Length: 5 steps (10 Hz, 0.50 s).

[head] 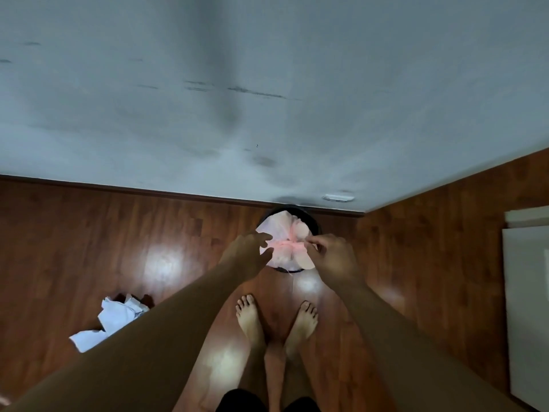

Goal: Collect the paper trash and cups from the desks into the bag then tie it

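Head view: crumpled paper [118, 316] lies on the floor [89, 233] nearby, while farther off the right hand [329, 257] pinches the gathered neck of the bag [282, 224] in its bin [310, 220], the left hand [252, 254] at it but too blurred to read, so tying seems underway and next calls for a firm cinching pull.

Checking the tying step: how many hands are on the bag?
2. The left hand holds the bag at its left edge. The right hand pinches its gathered top from the right, above the bin.
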{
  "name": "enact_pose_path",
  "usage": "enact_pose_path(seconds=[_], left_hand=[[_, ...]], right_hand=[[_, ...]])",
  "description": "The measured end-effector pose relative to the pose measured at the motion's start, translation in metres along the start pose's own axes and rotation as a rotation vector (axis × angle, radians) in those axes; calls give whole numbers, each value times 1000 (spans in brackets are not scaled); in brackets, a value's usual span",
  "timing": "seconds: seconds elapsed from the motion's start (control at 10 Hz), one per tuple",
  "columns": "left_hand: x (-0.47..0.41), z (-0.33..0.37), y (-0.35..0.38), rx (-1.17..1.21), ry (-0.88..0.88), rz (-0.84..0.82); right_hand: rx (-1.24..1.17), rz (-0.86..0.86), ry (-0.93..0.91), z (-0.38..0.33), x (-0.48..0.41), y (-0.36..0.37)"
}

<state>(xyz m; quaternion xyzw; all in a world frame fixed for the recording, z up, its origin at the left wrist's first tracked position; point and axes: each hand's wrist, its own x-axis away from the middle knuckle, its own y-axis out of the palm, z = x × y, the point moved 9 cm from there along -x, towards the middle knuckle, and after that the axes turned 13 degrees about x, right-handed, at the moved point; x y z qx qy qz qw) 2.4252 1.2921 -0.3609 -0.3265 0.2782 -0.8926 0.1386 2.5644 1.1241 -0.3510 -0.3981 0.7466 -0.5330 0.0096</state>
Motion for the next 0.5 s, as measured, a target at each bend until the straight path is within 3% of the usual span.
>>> enact_pose_path(seconds=[0.3, 0.5], left_hand=[[21, 10, -20, -13, 34, -43], [54, 50, -70, 71, 133, 42]], right_hand=[[-25, 15, 0, -13, 18, -24], [-71, 89, -55, -48, 42, -65]])
